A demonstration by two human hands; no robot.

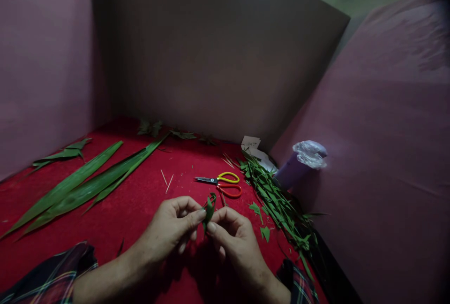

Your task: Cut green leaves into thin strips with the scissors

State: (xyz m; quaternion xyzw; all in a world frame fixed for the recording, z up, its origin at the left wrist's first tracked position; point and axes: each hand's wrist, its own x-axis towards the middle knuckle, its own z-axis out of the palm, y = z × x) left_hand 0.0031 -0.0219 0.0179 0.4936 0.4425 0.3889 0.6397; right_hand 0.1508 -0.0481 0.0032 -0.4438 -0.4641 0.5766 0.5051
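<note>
Between my two hands is a small folded green leaf [210, 209], its top bent over in a loop. My left hand [172, 226] pinches it from the left with thumb and fingertips. From the right, the thumb and forefinger of my right hand [237, 238] close on its lower part. Just beyond the leaf lie scissors [218, 181] with one yellow and one red handle, blades pointing left. Two thin wooden sticks [169, 183] rest on the red cloth [140, 219] to the left of the scissors.
Long green blades of leaf [84, 184] stretch across the left side. A heap of cut leaf strips [277, 201] runs along the right edge, beside a purple cylinder [293, 170] topped with clear plastic. White paper [251, 142] lies at the back right. Pink and grey walls enclose the surface.
</note>
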